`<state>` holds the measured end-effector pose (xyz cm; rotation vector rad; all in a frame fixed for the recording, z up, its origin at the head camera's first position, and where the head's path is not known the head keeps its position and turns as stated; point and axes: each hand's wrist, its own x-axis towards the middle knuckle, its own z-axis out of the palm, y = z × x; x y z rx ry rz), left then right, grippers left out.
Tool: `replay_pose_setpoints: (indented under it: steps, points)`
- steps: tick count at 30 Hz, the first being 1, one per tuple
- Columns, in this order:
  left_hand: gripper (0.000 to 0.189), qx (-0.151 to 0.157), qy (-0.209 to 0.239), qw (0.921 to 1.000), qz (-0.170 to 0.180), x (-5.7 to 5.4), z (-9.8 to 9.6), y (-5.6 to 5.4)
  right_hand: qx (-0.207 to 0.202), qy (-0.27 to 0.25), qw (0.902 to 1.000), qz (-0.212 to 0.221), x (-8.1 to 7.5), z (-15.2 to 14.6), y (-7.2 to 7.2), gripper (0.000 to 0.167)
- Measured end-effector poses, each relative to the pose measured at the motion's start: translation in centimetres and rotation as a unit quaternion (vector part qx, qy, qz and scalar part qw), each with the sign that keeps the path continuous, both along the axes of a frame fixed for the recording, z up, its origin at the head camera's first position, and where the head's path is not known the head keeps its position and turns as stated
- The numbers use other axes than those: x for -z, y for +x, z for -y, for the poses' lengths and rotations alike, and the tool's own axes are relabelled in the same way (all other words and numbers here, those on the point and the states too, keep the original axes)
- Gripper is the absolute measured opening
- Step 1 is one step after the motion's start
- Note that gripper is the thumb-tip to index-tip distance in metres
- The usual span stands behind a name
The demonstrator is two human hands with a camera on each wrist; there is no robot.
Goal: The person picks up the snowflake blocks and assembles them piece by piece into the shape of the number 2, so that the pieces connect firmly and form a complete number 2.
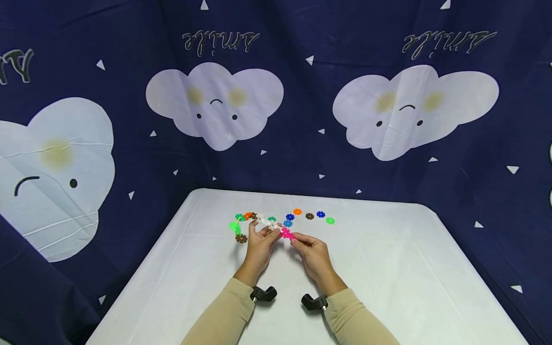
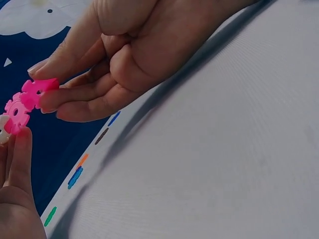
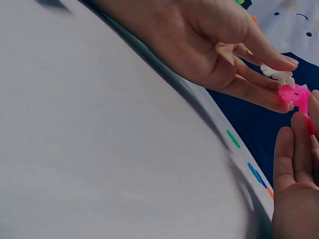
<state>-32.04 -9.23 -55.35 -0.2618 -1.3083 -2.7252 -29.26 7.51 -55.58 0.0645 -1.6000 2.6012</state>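
A curved chain of plastic snowflake-shaped building discs spans from the left to both hands. It has a brown disc (image 1: pixel 241 238) at its far end, then green, orange and brown ones, white discs (image 1: pixel 270 224) and pink discs (image 1: pixel 286 233). My left hand (image 1: pixel 260 249) holds it where white meets pink, thumb on a white disc (image 3: pixel 275 73) in the right wrist view. Between thumb and fingers, my right hand (image 1: pixel 316 258) pinches the outermost pink disc (image 2: pixel 40 89). The chain is held up above the white table (image 1: pixel 388 287). Fingers partly hide the joints between discs.
Loose discs lie beyond the hands on the table: a teal-green one (image 1: pixel 271 219), a light blue one (image 1: pixel 288 224), a dark blue one (image 1: pixel 290 217), an orange one (image 1: pixel 297 211), a brown one (image 1: pixel 309 216), another blue one (image 1: pixel 320 214) and a bright green one (image 1: pixel 330 220). A navy cloud-print curtain (image 1: pixel 302 167) hangs behind.
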Motion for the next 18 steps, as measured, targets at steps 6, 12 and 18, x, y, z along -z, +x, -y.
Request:
replay_pose_setpoints:
  steps: [6, 12, 18]
  points:
    - [0.059, 0.01, 0.001, 0.9998, -0.014, 0.12, -0.06, -0.08, 0.004, 0.006, 1.0, 0.0, 0.07, 0.06, 0.05, 0.021]
    - [0.063, 0.019, -0.012, 0.9995, -0.02, 0.02, -0.05, -0.11, 0.01, 0.018, 0.9998, 0.001, 0.01, 0.05, 0.13, 0.026]
    - [0.071, 0.022, -0.043, 0.9984, -0.029, -0.08, -0.09, 0.2, 0.013, 0.117, 0.9929, -0.017, 0.19, -0.16, 0.26, 0.027]
